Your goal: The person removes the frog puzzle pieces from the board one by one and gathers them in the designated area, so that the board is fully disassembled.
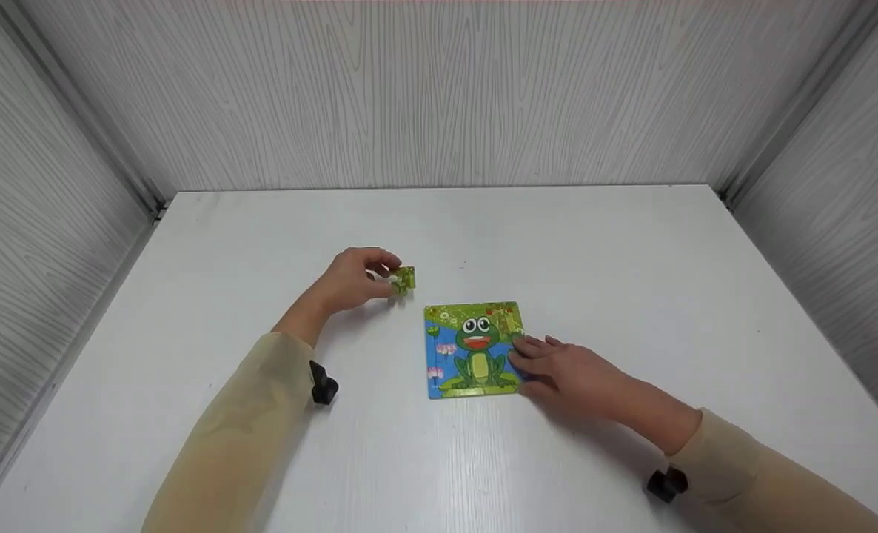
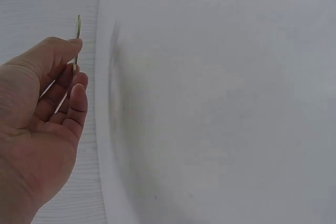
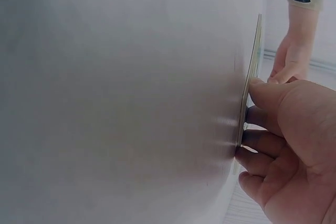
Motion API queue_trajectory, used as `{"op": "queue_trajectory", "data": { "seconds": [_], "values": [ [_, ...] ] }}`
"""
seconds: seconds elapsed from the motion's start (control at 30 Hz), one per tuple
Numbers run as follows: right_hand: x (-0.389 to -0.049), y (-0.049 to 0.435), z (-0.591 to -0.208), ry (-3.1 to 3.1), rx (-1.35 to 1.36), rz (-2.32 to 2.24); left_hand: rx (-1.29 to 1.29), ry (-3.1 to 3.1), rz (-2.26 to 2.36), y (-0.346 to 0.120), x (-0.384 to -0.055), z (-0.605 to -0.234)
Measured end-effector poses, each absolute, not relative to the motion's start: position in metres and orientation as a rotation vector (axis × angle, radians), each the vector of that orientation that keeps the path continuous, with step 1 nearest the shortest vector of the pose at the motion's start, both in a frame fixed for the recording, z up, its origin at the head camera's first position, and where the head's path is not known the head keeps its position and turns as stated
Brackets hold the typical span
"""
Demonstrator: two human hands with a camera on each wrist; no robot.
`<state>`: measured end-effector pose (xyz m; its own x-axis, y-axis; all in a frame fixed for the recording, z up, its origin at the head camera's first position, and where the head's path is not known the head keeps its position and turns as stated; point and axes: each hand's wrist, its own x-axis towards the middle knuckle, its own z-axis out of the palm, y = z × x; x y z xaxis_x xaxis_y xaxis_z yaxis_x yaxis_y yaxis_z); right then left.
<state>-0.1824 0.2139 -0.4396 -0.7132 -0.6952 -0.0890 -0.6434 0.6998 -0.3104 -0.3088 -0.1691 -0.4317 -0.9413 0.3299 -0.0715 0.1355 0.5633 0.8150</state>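
Note:
A square frog puzzle (image 1: 478,352) lies flat on the white table, showing a green frog with an open red mouth, pink flowers and blue water. My right hand (image 1: 568,374) rests at its right edge, fingertips over the border; in the right wrist view the thumb (image 3: 268,92) and fingers lie along the puzzle's rim. Up and to the left, my left hand (image 1: 359,277) pinches a small green puzzle piece (image 1: 405,278) between thumb and fingers. The left wrist view shows this piece (image 2: 78,27) edge-on, held upright above the table.
The white table (image 1: 594,244) is bounded by a pale wood-grain panel (image 1: 439,96) at the back and similar panels on both sides. Both sleeves carry a small black clip-like device, one of them at the left cuff (image 1: 323,383).

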Motion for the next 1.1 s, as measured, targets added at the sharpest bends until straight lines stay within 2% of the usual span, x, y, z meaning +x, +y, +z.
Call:
{"op": "queue_trajectory", "data": {
  "seconds": [1.1],
  "values": [
    [-0.182,0.214,-0.438,2.684,-1.058,-0.389,0.326,2.627,1.188,-0.17,-0.317,-0.446]
  ]
}}
